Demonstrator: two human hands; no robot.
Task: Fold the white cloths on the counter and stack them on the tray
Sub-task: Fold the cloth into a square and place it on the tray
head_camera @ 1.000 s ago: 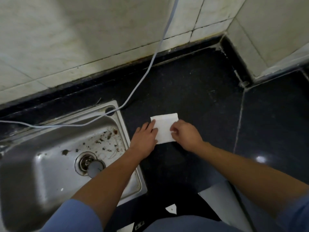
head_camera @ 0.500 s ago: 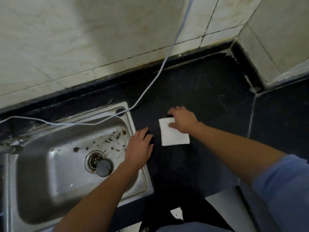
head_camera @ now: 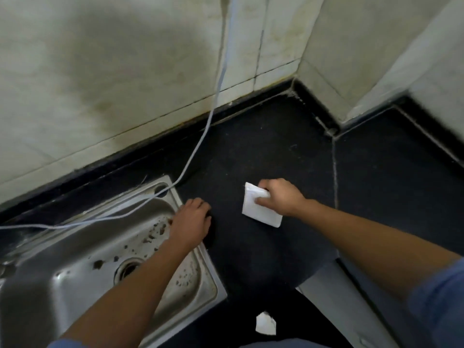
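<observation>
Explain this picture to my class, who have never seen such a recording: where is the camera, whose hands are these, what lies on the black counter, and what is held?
No machine here: a person wears a wide-angle camera on the head, so the one view looks forward and down at the person's own hands. The right hand grips a small folded white cloth over the black stone counter. The left hand holds nothing and rests at the rim of the stainless steel sink. A thin white cable runs down the tiled wall to the sink.
</observation>
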